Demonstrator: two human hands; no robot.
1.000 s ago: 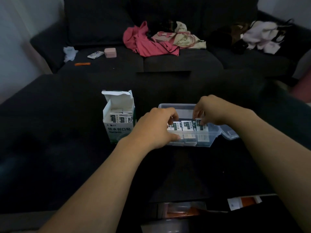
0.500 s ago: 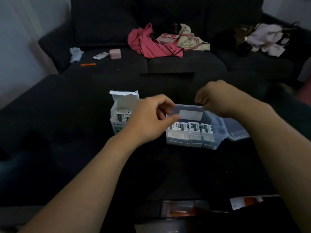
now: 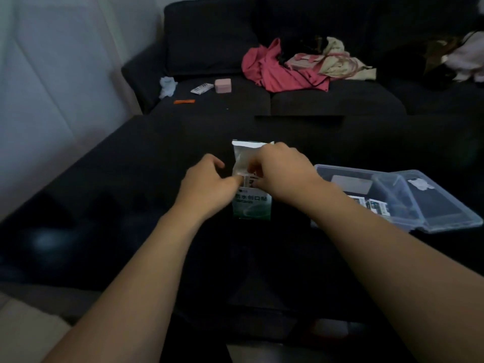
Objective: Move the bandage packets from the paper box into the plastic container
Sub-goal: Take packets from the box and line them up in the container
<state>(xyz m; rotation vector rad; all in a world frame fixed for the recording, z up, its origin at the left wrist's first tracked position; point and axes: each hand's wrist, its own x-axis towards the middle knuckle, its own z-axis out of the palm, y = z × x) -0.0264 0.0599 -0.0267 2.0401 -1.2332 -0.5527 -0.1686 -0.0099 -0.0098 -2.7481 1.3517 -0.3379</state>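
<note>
The white and green paper box (image 3: 252,206) stands upright in the middle of the dark surface, its top flap open. Both hands meet at its mouth. My right hand (image 3: 284,171) reaches in from above, fingers curled on the bandage packets (image 3: 247,179) that show at the opening. My left hand (image 3: 209,183) has curled fingers against the box's upper left front edge, thumb lifted off; blur hides whether it grips. To the right lies the clear plastic container (image 3: 340,171), with more packets (image 3: 377,206) lined up inside. My right forearm crosses its near left corner.
The container's hinged clear lid (image 3: 445,205) lies open to its right. Behind stands a dark sofa with a red garment (image 3: 275,69), a pink case (image 3: 223,85), a small packet and an orange strip. A pale wall runs along the left.
Both hands have left the plastic container and moved left to the paper box's mouth. The view has swung left, so the container now sits at the right.
</note>
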